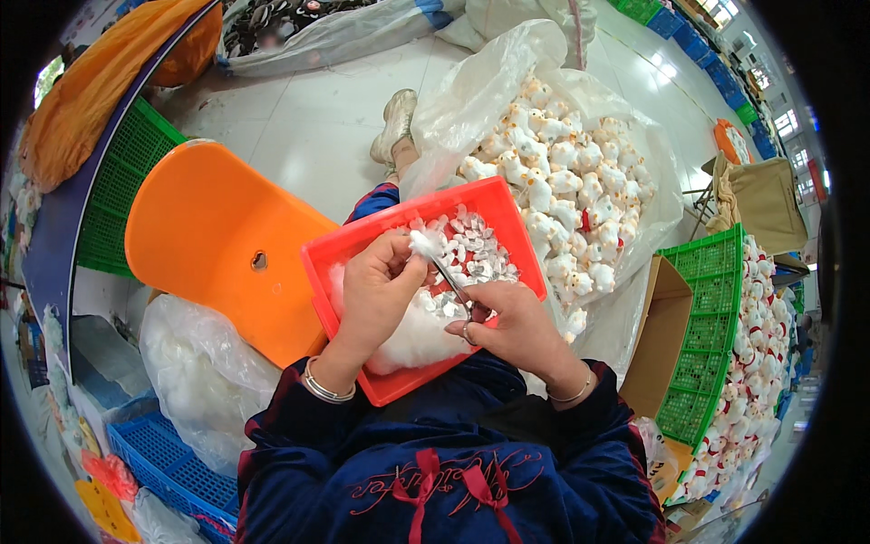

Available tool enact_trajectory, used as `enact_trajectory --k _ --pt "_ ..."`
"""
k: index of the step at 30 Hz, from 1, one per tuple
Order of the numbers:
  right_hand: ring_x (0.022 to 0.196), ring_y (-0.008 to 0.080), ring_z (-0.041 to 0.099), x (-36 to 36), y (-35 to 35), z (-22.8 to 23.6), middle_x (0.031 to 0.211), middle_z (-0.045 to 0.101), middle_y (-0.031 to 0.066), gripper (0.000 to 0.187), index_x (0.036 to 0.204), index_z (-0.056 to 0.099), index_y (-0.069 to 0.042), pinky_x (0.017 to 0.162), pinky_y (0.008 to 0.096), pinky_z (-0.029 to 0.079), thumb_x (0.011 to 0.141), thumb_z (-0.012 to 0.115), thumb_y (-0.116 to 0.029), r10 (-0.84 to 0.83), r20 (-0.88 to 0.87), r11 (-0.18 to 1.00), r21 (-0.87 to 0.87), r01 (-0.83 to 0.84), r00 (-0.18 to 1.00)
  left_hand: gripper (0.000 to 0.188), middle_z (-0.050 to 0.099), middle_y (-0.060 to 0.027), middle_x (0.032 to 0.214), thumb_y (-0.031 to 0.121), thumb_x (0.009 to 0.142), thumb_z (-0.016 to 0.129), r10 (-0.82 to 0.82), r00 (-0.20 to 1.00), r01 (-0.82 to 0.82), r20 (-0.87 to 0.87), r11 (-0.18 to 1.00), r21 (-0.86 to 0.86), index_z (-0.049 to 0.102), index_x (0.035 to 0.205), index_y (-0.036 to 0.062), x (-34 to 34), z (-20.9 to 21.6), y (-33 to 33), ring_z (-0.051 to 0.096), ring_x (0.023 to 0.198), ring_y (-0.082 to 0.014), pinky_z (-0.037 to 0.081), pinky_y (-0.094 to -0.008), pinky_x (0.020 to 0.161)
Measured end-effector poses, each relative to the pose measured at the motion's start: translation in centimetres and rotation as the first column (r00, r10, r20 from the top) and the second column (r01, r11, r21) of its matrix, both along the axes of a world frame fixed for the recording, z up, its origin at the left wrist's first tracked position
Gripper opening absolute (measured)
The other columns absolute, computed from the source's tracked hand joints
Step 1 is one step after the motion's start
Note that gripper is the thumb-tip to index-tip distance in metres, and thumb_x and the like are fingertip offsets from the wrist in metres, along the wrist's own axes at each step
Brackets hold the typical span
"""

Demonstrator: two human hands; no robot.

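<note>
A small white fluffy piece [424,245] is pinched between the thumb and fingers of my left hand [381,286]. My right hand [512,326] grips slim metal forceps [448,277], whose tip reaches to the white piece; fingers hide most of the handles. Both hands are over a red plastic tray [381,388] on my lap. Inside it are many small clear and white plastic pieces [476,247] toward the far side. A heap of white stuffing [419,335] fills the near left part, below my hands.
Beyond the tray, a large clear bag [535,45] holds many white plush toys [566,172]. An orange stool [217,245] stands left, beside a clear plastic bag [204,381] and blue crate [172,462]. At right are a cardboard box [662,317] and green crate [711,290] near more toys.
</note>
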State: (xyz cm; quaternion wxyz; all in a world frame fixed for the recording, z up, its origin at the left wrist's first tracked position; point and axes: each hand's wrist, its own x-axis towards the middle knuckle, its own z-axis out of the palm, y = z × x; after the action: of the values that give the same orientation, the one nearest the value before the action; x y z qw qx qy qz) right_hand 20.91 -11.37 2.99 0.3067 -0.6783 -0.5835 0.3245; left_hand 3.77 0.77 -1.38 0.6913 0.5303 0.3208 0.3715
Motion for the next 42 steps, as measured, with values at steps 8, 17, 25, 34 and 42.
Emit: enact_trajectory --k 8,17,25,34,42 --pt "0.106 0.0342 0.059 3.4 -0.3 1.1 0.107 0.065 0.0132 0.059 0.111 0.066 -0.003 0.092 0.0429 0.047 0.068 0.090 -0.035 0.083 0.214 0.990 0.093 -0.105 0.973 0.017 0.074 -0.0063 0.104 -0.002 0.099 0.061 -0.015 0.997 0.018 0.075 0.999 -0.028 0.068 0.115 -0.0025 -1.1 0.0 0.7 0.070 0.088 -0.0094 0.058 -0.0244 0.079" --pt "0.106 0.0314 0.059 1.0 -0.4 0.4 0.102 0.066 0.0103 0.058 0.113 0.069 -0.004 0.091 0.0414 0.046 0.070 0.090 -0.037 0.044 0.364 0.993 0.090 -0.082 0.930 0.018 0.073 -0.0046 0.099 -0.003 0.098 0.063 0.054 0.997 -0.057 0.059 0.998 0.037 0.068 0.115 -0.0025 -0.6 0.0 0.4 0.068 0.086 -0.0068 0.055 -0.0226 0.076" --pt "0.079 0.0289 0.065 0.0 -0.1 0.7 0.076 0.067 0.0086 0.036 0.104 0.075 -0.007 0.071 0.0417 0.048 0.081 0.084 -0.033 0.038 0.127 0.996 -0.090 -0.026 0.991 0.010 0.072 -0.0021 0.089 0.000 0.098 0.065 0.111 0.993 -0.106 -0.039 0.988 0.115 0.066 0.107 -0.0024 0.2 -0.8 -0.9 0.065 0.078 -0.0036 0.052 -0.0193 0.069" --pt "0.076 0.0275 0.062 0.5 -0.2 -0.9 0.077 0.063 0.0078 0.039 0.104 0.075 -0.005 0.068 0.0402 0.047 0.073 0.089 -0.024 -0.082 0.365 0.965 0.263 -0.019 0.928 0.017 0.069 -0.0002 0.088 0.007 0.099 0.067 0.002 0.994 0.010 -0.107 0.994 0.109 0.072 0.113 -0.0015 -1.0 0.0 1.2 0.061 0.074 -0.0043 0.051 -0.0203 0.065" --pt "0.091 0.0252 0.060 1.6 -0.8 0.0 0.090 0.064 0.0036 0.042 0.111 0.074 -0.013 0.077 0.0419 0.042 0.073 0.087 -0.026 -0.046 0.539 0.984 0.169 -0.054 0.841 0.020 0.068 -0.0003 0.085 0.013 0.099 0.069 -0.140 0.988 0.130 -0.064 0.982 -0.137 0.073 0.113 -0.0009 -1.4 0.4 2.6 0.059 0.069 -0.0043 0.048 -0.0198 0.060"
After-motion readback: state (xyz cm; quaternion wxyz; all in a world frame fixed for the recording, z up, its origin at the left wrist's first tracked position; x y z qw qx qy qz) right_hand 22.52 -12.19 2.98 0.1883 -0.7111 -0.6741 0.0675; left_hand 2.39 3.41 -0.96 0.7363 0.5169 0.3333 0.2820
